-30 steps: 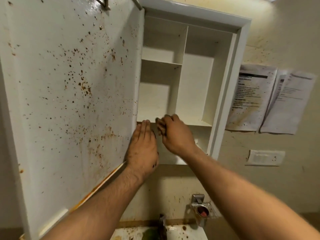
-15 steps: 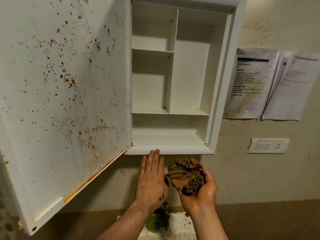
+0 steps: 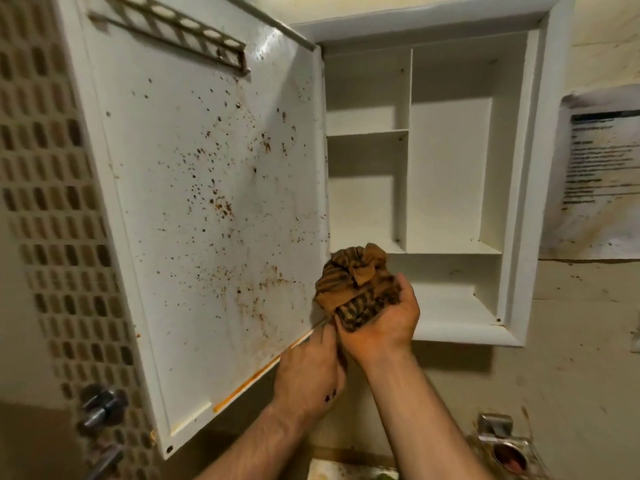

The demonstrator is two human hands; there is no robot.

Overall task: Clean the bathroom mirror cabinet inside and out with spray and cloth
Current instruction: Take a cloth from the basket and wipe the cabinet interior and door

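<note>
Brown striped cloth (image 3: 353,285) bunched, gripped by right hand (image 3: 384,325); left hand (image 3: 308,372) below, its fingers hidden, grasp unclear

**Door left, cabinet right, hands below**

The cabinet door (image 3: 207,202) fills the frame's left, and the cabinet (image 3: 530,202) its upper right. At lower centre the right hand (image 3: 381,327) holds the cloth (image 3: 353,282) before the bottom shelf (image 3: 450,306). The left hand (image 3: 308,375) is just below-left of it. A paper sheet (image 3: 602,174) hangs far right.
</note>
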